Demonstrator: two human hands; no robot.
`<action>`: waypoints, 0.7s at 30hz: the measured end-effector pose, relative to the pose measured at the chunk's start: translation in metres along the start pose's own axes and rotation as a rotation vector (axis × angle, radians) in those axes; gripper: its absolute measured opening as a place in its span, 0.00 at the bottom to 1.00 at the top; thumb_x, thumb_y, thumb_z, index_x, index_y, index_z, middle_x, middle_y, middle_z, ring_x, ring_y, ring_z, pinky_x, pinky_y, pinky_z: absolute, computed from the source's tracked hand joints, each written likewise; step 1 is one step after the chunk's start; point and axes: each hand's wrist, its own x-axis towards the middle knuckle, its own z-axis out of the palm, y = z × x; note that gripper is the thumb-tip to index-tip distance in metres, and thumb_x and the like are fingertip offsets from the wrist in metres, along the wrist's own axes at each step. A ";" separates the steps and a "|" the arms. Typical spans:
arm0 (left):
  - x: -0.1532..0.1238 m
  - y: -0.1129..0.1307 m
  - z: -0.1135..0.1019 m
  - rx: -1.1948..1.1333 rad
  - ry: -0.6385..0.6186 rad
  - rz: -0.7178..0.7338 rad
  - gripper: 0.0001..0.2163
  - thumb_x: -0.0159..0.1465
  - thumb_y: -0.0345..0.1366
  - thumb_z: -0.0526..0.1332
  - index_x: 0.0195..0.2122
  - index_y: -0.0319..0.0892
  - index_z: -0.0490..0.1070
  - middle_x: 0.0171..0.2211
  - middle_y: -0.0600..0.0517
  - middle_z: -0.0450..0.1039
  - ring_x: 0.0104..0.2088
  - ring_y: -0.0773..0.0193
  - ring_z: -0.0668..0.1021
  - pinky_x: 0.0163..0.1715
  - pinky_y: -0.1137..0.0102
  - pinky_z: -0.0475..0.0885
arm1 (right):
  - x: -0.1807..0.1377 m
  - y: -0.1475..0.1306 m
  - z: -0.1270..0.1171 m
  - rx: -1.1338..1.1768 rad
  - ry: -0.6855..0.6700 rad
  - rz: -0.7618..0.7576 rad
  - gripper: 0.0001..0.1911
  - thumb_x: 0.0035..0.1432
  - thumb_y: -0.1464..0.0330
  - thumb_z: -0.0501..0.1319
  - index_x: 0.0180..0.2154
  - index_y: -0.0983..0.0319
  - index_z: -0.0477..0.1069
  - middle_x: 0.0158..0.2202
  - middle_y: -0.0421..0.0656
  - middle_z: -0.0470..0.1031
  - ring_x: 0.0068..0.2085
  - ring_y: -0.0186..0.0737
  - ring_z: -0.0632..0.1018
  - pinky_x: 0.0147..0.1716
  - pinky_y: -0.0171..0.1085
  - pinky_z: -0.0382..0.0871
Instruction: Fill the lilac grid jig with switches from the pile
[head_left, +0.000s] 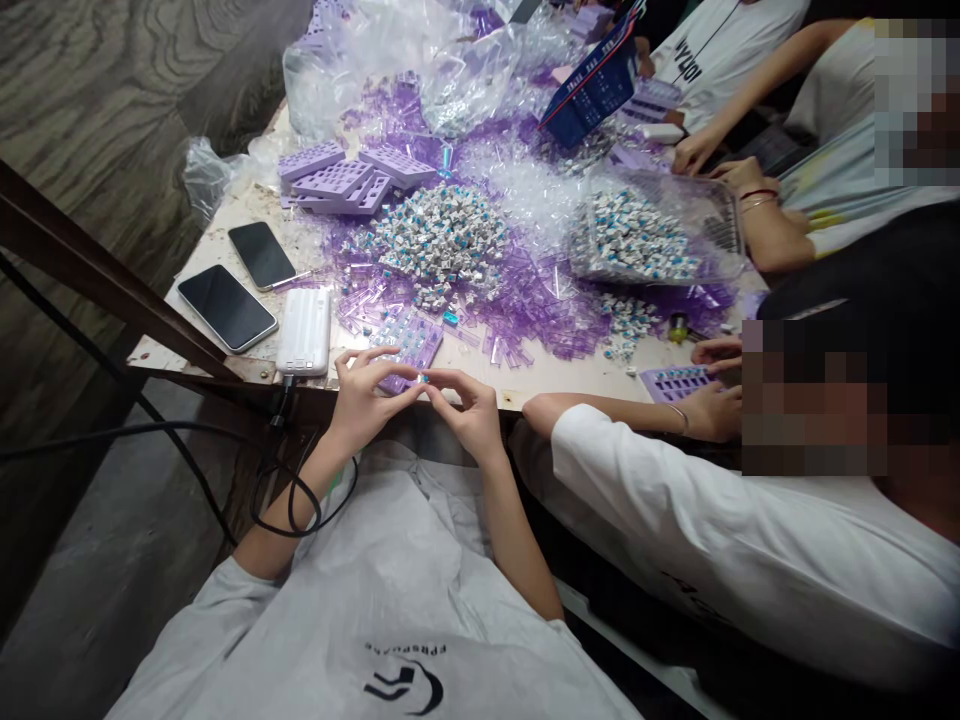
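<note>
My left hand (pixel 367 395) and my right hand (pixel 469 405) meet at the table's near edge. Their fingertips pinch one small clear piece with a blue part (pixel 424 377) between them. Just beyond them lies a purple tray (pixel 409 345) partly filled with such pieces. A big heap of white-and-blue pieces (pixel 439 240) and a spread of clear purple caps (pixel 517 310) lie further back on the table (pixel 562 375).
Two dark phones (pixel 226 306) (pixel 262 254) and a white power bank (pixel 304 331) with a cable lie at the left. Stacked purple trays (pixel 341 180) sit behind. A person in white at my right holds another tray (pixel 679 383). More people's hands work at the far right beside a clear bin (pixel 656 235).
</note>
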 end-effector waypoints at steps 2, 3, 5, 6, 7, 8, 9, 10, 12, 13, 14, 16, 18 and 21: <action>-0.002 -0.003 -0.001 0.020 0.002 0.048 0.06 0.63 0.44 0.66 0.36 0.50 0.78 0.38 0.56 0.82 0.53 0.54 0.77 0.61 0.51 0.54 | 0.001 0.003 -0.001 0.090 -0.015 0.057 0.10 0.57 0.61 0.68 0.41 0.56 0.79 0.40 0.42 0.81 0.42 0.42 0.81 0.45 0.40 0.76; -0.004 -0.005 -0.001 0.029 0.004 0.068 0.06 0.63 0.45 0.66 0.36 0.50 0.78 0.38 0.56 0.82 0.53 0.54 0.77 0.62 0.51 0.53 | 0.001 0.004 -0.001 0.133 -0.026 0.091 0.11 0.55 0.60 0.70 0.40 0.57 0.79 0.39 0.42 0.82 0.41 0.42 0.82 0.45 0.40 0.77; -0.007 -0.009 0.000 0.057 -0.001 0.094 0.06 0.63 0.45 0.66 0.36 0.51 0.78 0.37 0.57 0.82 0.54 0.55 0.77 0.65 0.49 0.50 | 0.002 0.007 -0.001 0.204 -0.049 0.165 0.13 0.51 0.60 0.72 0.38 0.57 0.80 0.37 0.41 0.82 0.40 0.42 0.82 0.44 0.40 0.78; -0.008 -0.010 0.001 0.074 -0.006 0.102 0.06 0.63 0.45 0.66 0.36 0.52 0.78 0.36 0.57 0.82 0.55 0.55 0.76 0.66 0.48 0.48 | 0.003 0.008 -0.001 0.231 -0.056 0.203 0.14 0.49 0.60 0.73 0.37 0.58 0.79 0.37 0.42 0.82 0.40 0.42 0.83 0.45 0.41 0.78; -0.009 -0.011 0.001 0.090 -0.012 0.110 0.05 0.63 0.45 0.66 0.37 0.52 0.78 0.35 0.57 0.82 0.55 0.55 0.76 0.67 0.46 0.45 | 0.003 0.009 0.000 0.253 -0.059 0.236 0.15 0.47 0.60 0.74 0.37 0.58 0.79 0.37 0.42 0.82 0.40 0.42 0.83 0.46 0.41 0.78; -0.010 -0.012 0.001 0.101 -0.016 0.119 0.05 0.63 0.45 0.66 0.37 0.53 0.78 0.34 0.58 0.82 0.56 0.55 0.76 0.68 0.45 0.43 | 0.003 0.010 0.000 0.274 -0.055 0.265 0.16 0.45 0.60 0.75 0.36 0.59 0.79 0.37 0.42 0.82 0.40 0.43 0.83 0.46 0.42 0.78; -0.011 -0.012 0.002 0.108 -0.019 0.130 0.05 0.63 0.45 0.65 0.38 0.53 0.78 0.34 0.58 0.82 0.56 0.55 0.76 0.68 0.45 0.41 | 0.004 0.010 0.000 0.292 -0.047 0.288 0.17 0.44 0.60 0.76 0.36 0.59 0.79 0.36 0.42 0.82 0.41 0.43 0.83 0.47 0.42 0.78; -0.011 -0.012 0.002 0.112 -0.018 0.140 0.05 0.64 0.45 0.65 0.38 0.53 0.78 0.34 0.58 0.82 0.56 0.55 0.75 0.69 0.44 0.40 | 0.004 0.011 0.000 0.308 -0.037 0.305 0.17 0.43 0.60 0.76 0.35 0.59 0.79 0.36 0.42 0.82 0.40 0.43 0.83 0.46 0.41 0.78; -0.012 -0.012 0.003 0.115 -0.007 0.159 0.06 0.64 0.45 0.65 0.39 0.53 0.78 0.34 0.58 0.82 0.56 0.55 0.76 0.69 0.43 0.39 | 0.005 0.012 0.000 0.332 -0.022 0.324 0.16 0.42 0.60 0.76 0.34 0.59 0.79 0.35 0.41 0.82 0.40 0.42 0.83 0.45 0.40 0.79; -0.012 -0.012 0.004 0.114 -0.001 0.169 0.06 0.65 0.44 0.65 0.39 0.53 0.78 0.34 0.58 0.82 0.56 0.55 0.76 0.69 0.43 0.38 | 0.005 0.012 0.000 0.339 -0.020 0.325 0.16 0.42 0.60 0.76 0.33 0.59 0.79 0.35 0.41 0.82 0.39 0.42 0.83 0.44 0.39 0.79; -0.012 -0.012 0.005 0.112 0.001 0.176 0.06 0.65 0.44 0.64 0.39 0.53 0.78 0.34 0.57 0.82 0.56 0.55 0.76 0.69 0.43 0.38 | 0.006 0.012 0.000 0.342 -0.020 0.321 0.15 0.43 0.61 0.76 0.33 0.59 0.79 0.34 0.41 0.82 0.39 0.42 0.83 0.43 0.39 0.79; -0.012 -0.012 0.006 0.112 -0.008 0.180 0.06 0.65 0.44 0.64 0.40 0.53 0.78 0.34 0.57 0.82 0.56 0.55 0.75 0.69 0.42 0.38 | 0.005 0.012 0.001 0.332 -0.015 0.306 0.14 0.44 0.61 0.75 0.33 0.59 0.79 0.34 0.40 0.82 0.39 0.41 0.82 0.42 0.39 0.79; -0.011 -0.013 0.005 0.116 -0.034 0.175 0.07 0.64 0.45 0.65 0.41 0.53 0.78 0.35 0.57 0.82 0.57 0.55 0.75 0.69 0.42 0.38 | 0.005 0.012 0.001 0.312 0.006 0.290 0.14 0.45 0.60 0.75 0.34 0.59 0.79 0.34 0.40 0.82 0.38 0.41 0.82 0.42 0.39 0.79; -0.010 -0.018 -0.001 0.125 -0.067 0.168 0.12 0.63 0.46 0.66 0.46 0.53 0.77 0.40 0.55 0.81 0.58 0.55 0.74 0.69 0.44 0.41 | 0.003 0.014 0.003 0.290 0.057 0.274 0.14 0.46 0.58 0.74 0.34 0.59 0.79 0.34 0.41 0.82 0.37 0.41 0.82 0.40 0.40 0.80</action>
